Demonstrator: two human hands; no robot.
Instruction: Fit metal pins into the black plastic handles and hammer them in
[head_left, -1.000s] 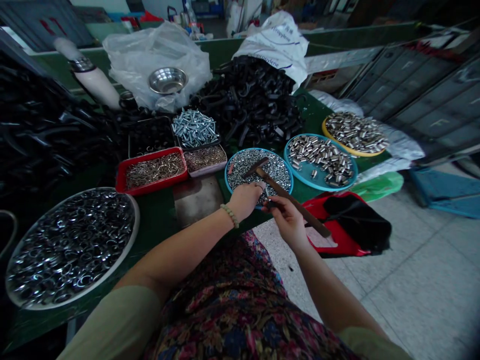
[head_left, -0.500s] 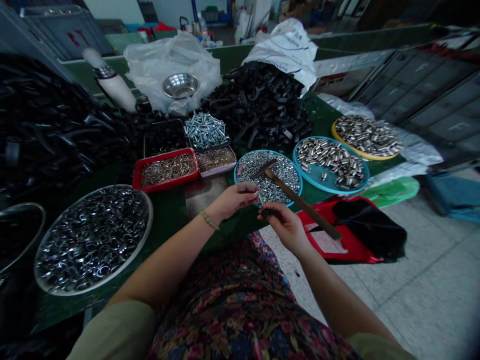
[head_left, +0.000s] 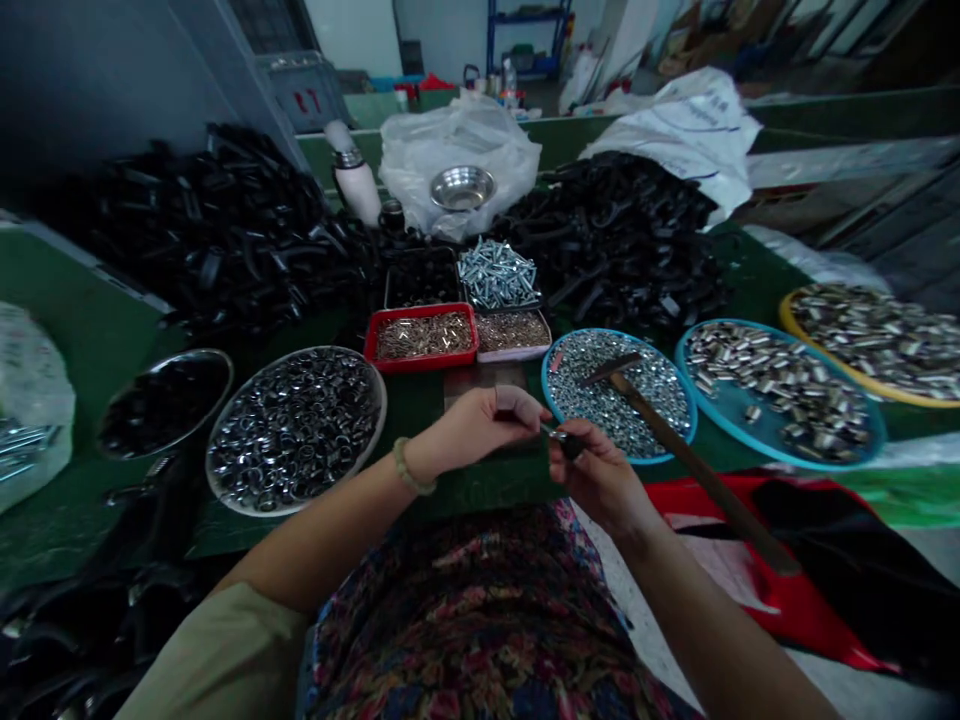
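My left hand is closed, thumb and fingers pinching one end of a thin, shiny metal piece that looks like a bolt. Close beside it, my right hand grips a small black part in its fingertips. The metal piece and the black part meet between the hands; whether they are joined I cannot tell. Both hands are above the near table edge. Behind the right hand, a hammer lies across a blue-rimmed tray of small metal pieces, its handle sticking out toward me.
A round tray of metal rings stands left, beside a bowl of black parts. Ahead are a red tray of pins and a box of bolts. Black parts are heaped behind. Metal cylinders fill another blue tray at right.
My view has turned left, so the trays and heaps appear farther right and more of the table's left side shows. My hands remain close together with the small pieces between them.
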